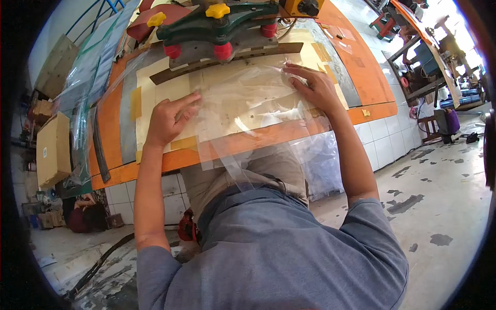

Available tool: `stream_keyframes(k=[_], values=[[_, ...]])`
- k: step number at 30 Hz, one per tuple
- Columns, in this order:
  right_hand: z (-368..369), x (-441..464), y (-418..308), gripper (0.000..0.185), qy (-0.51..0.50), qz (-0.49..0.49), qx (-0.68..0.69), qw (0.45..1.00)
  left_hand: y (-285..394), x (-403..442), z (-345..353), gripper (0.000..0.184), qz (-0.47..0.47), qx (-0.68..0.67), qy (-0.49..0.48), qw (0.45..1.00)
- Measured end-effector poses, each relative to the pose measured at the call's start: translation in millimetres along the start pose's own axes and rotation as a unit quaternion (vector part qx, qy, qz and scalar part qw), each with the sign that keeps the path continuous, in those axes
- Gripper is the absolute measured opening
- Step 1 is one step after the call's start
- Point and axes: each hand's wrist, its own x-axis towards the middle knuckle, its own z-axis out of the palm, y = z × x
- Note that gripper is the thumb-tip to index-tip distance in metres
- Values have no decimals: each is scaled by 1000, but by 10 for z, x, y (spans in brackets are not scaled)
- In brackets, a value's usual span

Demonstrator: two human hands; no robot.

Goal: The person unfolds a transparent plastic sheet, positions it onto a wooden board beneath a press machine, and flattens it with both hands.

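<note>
A clear plastic sheet (pixel 248 103) lies over a cream-coloured board on the table, its near part hanging past the front edge toward my lap. My left hand (pixel 170 119) is at the sheet's left side, index finger stretched to its edge, thumb apart and the other fingers partly curled. At the right far corner, my right hand (pixel 316 89) rests with fingers stretched along the sheet and the thumb apart. Just beyond the sheet stands a dark green press head (pixel 219 26) with yellow and red knobs. Beneath it runs a long brownish metal bar (pixel 227 62).
The table has an orange edge (pixel 374 111) and strips of yellow tape. A dark strip (pixel 101 147) lies at its left. A cardboard box (pixel 53 150) is farther left. Crumpled clear plastic (pixel 323 165) hangs below the table. Another person (pixel 90 214) is low at left.
</note>
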Motion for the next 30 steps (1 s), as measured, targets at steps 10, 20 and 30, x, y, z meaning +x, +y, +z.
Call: stream_keyframes(k=[10,20,30], values=[[15,-20,43,34,0,-10,-5,1000,316,22,-71,40,-89,61,-56,993],[-157,-9,-252,54,-82,34,-91,992,665,-194,279,59,-153,141,-4,978],[98,-231,-300,61,-17,55,-108,992,603,-236,325,56,-149,105,29,983]])
